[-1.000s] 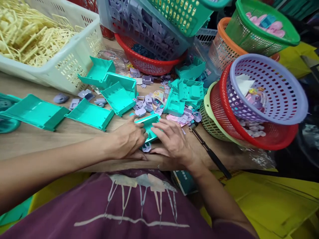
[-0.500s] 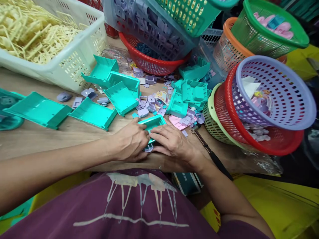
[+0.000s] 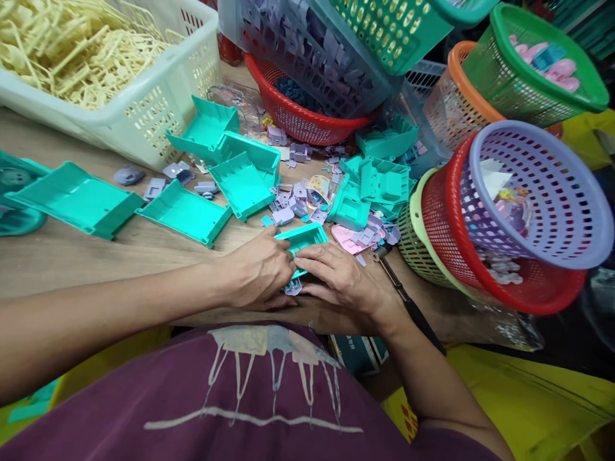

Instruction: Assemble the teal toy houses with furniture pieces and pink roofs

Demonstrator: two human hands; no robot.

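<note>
Close to the table's front edge, both hands grip a small teal plastic tray-shaped part [image 3: 307,238] from its two sides. My left hand [image 3: 262,269] is closed on its left side, with fingers curled at the near rim. My right hand [image 3: 339,272] closes on the right side, fingertips pressed at the same rim. A lavender plastic piece [image 3: 293,287] shows under the near side of the teal part, between the hands; whether it is joined to it is hidden. Just beyond lie loose lavender parts [image 3: 293,202] and a pink piece [image 3: 353,237].
Teal panels [image 3: 185,211] lie to the left and ahead. A white basket [image 3: 144,109] of pale yellow pieces stands far left. A hammer [image 3: 403,294] with a dark handle lies beside my right wrist. Stacked baskets, including a purple one [image 3: 571,192], crowd the right side.
The view has shifted slightly, so the table things appear farther right. Both hands keep hold of the teal part in nearly the same pose.
</note>
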